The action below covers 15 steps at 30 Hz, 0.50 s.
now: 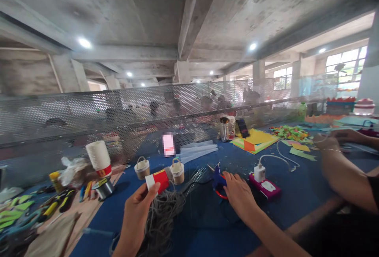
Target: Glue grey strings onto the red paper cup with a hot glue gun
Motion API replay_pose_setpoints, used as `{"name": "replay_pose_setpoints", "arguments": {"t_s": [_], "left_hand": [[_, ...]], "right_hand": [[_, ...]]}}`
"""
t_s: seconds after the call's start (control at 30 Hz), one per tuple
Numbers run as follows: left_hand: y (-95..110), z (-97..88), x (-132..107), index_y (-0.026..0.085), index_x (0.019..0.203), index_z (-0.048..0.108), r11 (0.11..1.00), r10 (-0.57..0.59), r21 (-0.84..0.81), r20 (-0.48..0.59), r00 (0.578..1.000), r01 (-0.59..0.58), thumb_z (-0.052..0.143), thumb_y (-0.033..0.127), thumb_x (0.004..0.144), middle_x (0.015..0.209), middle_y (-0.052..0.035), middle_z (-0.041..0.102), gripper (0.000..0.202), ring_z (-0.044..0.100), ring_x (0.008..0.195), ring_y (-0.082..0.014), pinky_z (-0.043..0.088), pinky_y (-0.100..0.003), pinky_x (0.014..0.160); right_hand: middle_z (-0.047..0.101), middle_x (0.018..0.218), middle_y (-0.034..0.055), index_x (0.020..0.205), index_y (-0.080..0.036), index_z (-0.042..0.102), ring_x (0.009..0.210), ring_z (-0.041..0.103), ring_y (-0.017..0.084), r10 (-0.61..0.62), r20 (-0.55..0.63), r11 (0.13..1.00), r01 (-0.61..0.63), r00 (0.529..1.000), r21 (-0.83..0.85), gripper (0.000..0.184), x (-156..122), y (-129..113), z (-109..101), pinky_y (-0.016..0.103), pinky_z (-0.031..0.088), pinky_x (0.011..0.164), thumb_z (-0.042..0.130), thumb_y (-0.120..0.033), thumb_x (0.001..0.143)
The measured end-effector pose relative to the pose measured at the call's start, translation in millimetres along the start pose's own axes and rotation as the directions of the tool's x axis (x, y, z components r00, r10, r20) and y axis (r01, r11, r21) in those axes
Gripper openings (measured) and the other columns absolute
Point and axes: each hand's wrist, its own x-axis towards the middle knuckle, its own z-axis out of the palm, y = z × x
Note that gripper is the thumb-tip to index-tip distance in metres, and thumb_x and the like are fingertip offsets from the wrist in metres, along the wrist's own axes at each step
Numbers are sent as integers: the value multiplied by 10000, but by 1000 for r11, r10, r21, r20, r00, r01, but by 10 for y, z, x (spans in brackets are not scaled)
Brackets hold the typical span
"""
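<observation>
My left hand (138, 207) pinches a small red and white paper cup (160, 181) between thumb and fingers, tilted on its side above the table. Below and beside it lies a heap of grey cord (166, 209). Two little buckets with handles, one on the left (142, 169) and one on the right (178, 173), stand just behind the cup. My right hand (239, 192) is closed around the rear of a blue glue gun (217, 177) with a red part, its nozzle pointing up and left. The fingertips are partly hidden.
At left are stacked paper cups (97, 155), a wire spool (104, 189) and pliers (51, 207). A purple power strip (266, 186) with a white charger (259, 173) sits right of my hand. Another person's arm (340, 170) reaches in at far right. A perforated metal screen (142, 111) stands behind.
</observation>
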Motion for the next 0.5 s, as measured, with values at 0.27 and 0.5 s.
{"name": "replay_pose_setpoints", "arguments": {"t_s": [0.27,0.5], "left_hand": [[-26,-15,49,190,1090,742,1000,1,4,-17,1000,-1,794,435,677,867,-5,770,483,663,886,-219,509,-241,782],[-53,-46,73,168,1086,738,999,-36,-6,-17,999,36,785,453,684,877,-25,771,496,662,936,-265,510,-311,840]], "right_hand": [[688,978,76,1091,-215,602,963,603,275,-14,-7,1000,14,1000,-2,253,7,1,-27,367,415,821,577,-147,848],[683,961,77,1067,-219,611,921,609,267,4,-54,1000,-6,999,-24,216,-16,-20,14,367,418,787,598,-189,853]]}}
